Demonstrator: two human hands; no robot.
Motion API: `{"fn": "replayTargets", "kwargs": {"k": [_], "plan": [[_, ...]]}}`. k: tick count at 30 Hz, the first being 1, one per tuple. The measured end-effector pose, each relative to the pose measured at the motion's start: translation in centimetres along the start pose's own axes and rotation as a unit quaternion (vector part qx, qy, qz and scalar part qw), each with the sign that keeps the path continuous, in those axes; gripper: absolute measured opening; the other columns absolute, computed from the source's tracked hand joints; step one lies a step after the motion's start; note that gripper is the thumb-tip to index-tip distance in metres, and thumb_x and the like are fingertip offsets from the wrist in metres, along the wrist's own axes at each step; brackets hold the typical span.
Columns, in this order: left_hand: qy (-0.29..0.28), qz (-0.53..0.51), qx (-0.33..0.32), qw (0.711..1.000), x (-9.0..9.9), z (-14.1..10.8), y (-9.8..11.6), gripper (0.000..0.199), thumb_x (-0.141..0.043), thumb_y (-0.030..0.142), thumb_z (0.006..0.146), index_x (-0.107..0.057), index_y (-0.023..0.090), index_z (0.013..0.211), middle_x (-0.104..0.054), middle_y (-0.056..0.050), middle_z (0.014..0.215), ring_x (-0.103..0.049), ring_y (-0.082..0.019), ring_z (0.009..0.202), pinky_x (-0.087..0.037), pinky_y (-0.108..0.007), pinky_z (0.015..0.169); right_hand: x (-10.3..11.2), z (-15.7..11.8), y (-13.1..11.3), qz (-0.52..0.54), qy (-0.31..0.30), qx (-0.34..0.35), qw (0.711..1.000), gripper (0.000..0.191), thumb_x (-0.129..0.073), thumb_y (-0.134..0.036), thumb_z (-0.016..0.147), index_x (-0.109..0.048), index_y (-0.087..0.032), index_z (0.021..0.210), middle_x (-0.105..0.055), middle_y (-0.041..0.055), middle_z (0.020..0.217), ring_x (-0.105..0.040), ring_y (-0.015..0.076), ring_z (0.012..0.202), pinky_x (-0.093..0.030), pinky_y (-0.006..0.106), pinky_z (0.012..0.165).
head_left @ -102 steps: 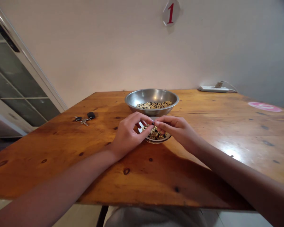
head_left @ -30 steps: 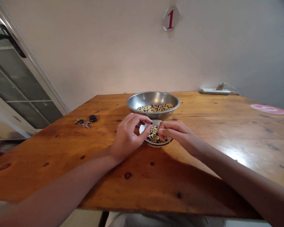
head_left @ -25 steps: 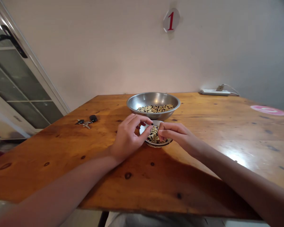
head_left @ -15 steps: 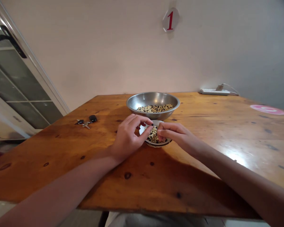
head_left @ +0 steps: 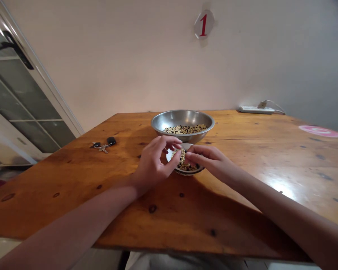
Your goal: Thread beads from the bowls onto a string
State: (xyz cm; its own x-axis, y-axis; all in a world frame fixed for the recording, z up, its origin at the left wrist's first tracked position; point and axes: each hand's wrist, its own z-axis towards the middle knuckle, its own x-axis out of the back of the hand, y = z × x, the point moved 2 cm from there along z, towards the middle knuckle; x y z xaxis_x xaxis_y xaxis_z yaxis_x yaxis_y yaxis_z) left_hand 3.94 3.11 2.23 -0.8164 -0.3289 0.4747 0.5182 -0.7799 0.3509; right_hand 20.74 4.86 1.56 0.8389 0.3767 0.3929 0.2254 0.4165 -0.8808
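A small white bowl (head_left: 188,172) with a dark band holds a mix of pale and black beans (head_left: 183,161). Over its left side is my left hand (head_left: 157,157), thumb and fingertips apart with nothing between them. At the bowl's right side my right hand (head_left: 210,156) has its thumb and forefinger close together around a black bean (head_left: 186,151); its other fingers are curled and partly hidden. Just behind the small bowl stands a wide steel bowl (head_left: 183,116), also with pale and black beans in it.
Keys with a black fob (head_left: 110,141) lie on the wooden table (head_left: 73,195) at the left. A white power strip (head_left: 256,110) sits by the wall at the back right, and a pink round sticker (head_left: 319,131) is at the right.
The thumb and forefinger of my left hand have opened, and the black bean between them is gone. A black bean now shows at my right fingertips.
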Motion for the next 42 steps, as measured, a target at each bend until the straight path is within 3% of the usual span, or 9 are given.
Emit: {"fn": "replayTargets", "kwargs": {"k": [8, 12, 17, 22, 30, 38, 42], "plan": [[-0.022, 0.000, 0.052, 0.998, -0.3, 0.3, -0.6, 0.011, -0.059, 0.021, 0.083, -0.061, 0.017, 0.093, -0.065, -0.003, 0.088, -0.060, -0.013, 0.078, -0.050, -0.027, 0.068, -0.2, 0.2, 0.5, -0.163, 0.034, 0.073, 0.983, 0.024, -0.050, -0.033, 0.088, -0.056, -0.018, 0.070, -0.052, -0.0015, 0.064, -0.046, 0.0119, 0.061, -0.035, 0.024, 0.056], [-0.028, 0.004, 0.036, 0.999, -0.3, 0.3, -0.8, 0.004, -0.059, 0.021, 0.083, -0.062, 0.018, 0.082, -0.065, -0.002, 0.082, -0.059, -0.014, 0.080, -0.048, -0.028, 0.073, -0.3, 0.2, 0.6, -0.214, 0.058, 0.107, 0.969, 0.020, -0.051, -0.030, 0.088, -0.060, -0.019, 0.074, -0.057, -0.0005, 0.068, -0.050, 0.0121, 0.064, -0.038, 0.024, 0.059], [-0.028, 0.005, 0.011, 1.000, -0.2, 0.3, -0.6, 0.005, -0.058, 0.020, 0.084, -0.060, 0.019, 0.080, -0.064, -0.002, 0.081, -0.059, -0.014, 0.080, -0.048, -0.030, 0.076, -0.3, 0.2, 0.7, -0.179, 0.077, 0.097, 0.976, 0.015, -0.054, -0.029, 0.087, -0.063, -0.023, 0.098, -0.064, -0.0008, 0.077, -0.057, 0.0126, 0.068, -0.043, 0.024, 0.062], [-0.014, -0.008, 0.024, 1.000, -0.1, 0.4, -0.5, 0.005, -0.058, 0.019, 0.083, -0.059, 0.018, 0.079, -0.063, -0.002, 0.080, -0.058, -0.013, 0.078, -0.047, -0.028, 0.071, -0.1, 0.3, 0.8, -0.198, 0.097, 0.108, 0.969, 0.010, -0.055, -0.026, 0.086, -0.062, -0.020, 0.082, -0.064, -0.0005, 0.075, -0.057, 0.0120, 0.067, -0.044, 0.023, 0.062], [0.055, -0.058, 0.056, 0.995, 0.9, 0.4, -1.2, 0.006, -0.053, 0.016, 0.085, -0.054, 0.018, 0.080, -0.058, -0.001, 0.086, -0.055, -0.011, 0.078, -0.047, -0.024, 0.068, 0.7, 0.7, 1.3, -0.256, 0.123, 0.100, 0.953, 0.012, -0.054, -0.028, 0.085, -0.063, -0.020, 0.082, -0.066, 0.0024, 0.083, -0.061, 0.0164, 0.076, -0.046, 0.030, 0.071], [0.043, -0.048, 0.063, 0.996, 0.8, 0.4, -1.1, 0.007, -0.052, 0.016, 0.085, -0.052, 0.019, 0.078, -0.057, -0.001, 0.084, -0.055, -0.012, 0.078, -0.047, -0.026, 0.068, 0.9, 0.5, 1.1, -0.213, 0.109, 0.092, 0.967, 0.020, -0.053, -0.034, 0.087, -0.063, -0.021, 0.098, -0.067, 0.0053, 0.094, -0.062, 0.0193, 0.089, -0.047, 0.036, 0.081], [0.037, -0.031, 0.056, 0.997, 0.7, 0.5, -0.9, 0.008, -0.053, 0.017, 0.084, -0.053, 0.019, 0.077, -0.057, -0.001, 0.082, -0.055, -0.012, 0.076, -0.047, -0.026, 0.067, 0.6, 0.1, 0.4, -0.197, 0.079, 0.104, 0.972, 0.020, -0.050, -0.027, 0.087, -0.063, -0.022, 0.102, -0.067, 0.0048, 0.097, -0.060, 0.0187, 0.092, -0.046, 0.035, 0.082]]}}
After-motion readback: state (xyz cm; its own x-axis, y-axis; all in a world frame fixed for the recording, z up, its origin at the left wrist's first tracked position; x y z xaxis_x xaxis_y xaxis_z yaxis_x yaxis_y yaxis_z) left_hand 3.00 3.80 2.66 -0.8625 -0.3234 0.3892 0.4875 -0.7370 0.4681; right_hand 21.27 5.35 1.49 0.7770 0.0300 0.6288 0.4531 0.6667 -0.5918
